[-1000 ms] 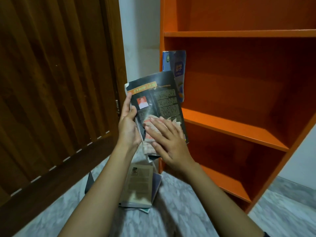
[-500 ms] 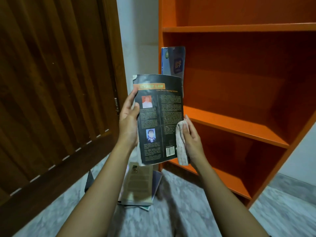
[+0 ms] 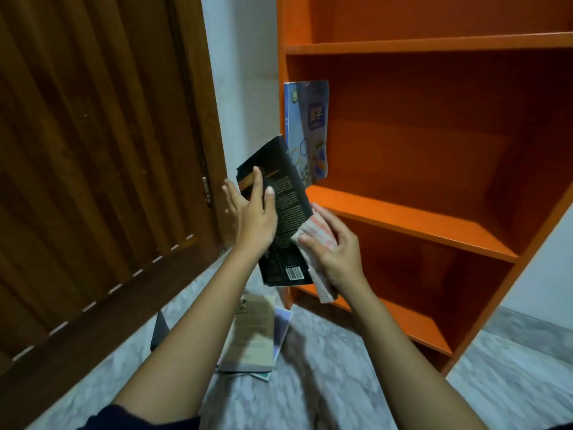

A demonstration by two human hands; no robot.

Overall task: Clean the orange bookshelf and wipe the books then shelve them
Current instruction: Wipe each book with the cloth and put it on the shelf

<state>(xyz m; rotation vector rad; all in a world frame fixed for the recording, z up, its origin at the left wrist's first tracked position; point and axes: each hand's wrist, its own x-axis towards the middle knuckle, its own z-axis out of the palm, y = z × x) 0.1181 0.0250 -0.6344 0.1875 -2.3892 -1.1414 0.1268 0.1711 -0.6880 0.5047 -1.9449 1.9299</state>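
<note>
The black paperback book (image 3: 280,218) is in the air in front of the orange bookshelf (image 3: 403,220), tilted with its top leaning towards the shelf's left upright and its barcode corner lowest. The left hand (image 3: 254,218) has it in its grip: thumb and forefinger lie across the printed cover, and the other fingers show past the book's left edge, apparently behind it, though the blur makes that hard to confirm. The right hand (image 3: 336,257) is clenched round a pale checked cloth (image 3: 316,235) bunched at the book's right edge, with a tail of cloth hanging below the palm.

This book seems to be at the end of its wipe or being turned for shelving; it is not yet on a shelf. One blue book (image 3: 307,128) with a printed cover already stands on the middle shelf, leaning against the left side panel, so shelving has begun. The rest of that shelf is bare, as are the boards above and below it. They look plain orange, but the pictures cannot show whether they have been dusted.

Below the arms, a loose stack of books (image 3: 252,332) lies on the grey marbled floor (image 3: 341,389), a beige cover on top and at least one more beneath. These are left to wipe and shelve, so the job is in its early-to-middle part. A slatted brown wooden door (image 3: 93,150) stands to the left, with a strip of white wall (image 3: 245,57) between it and the shelf.
</note>
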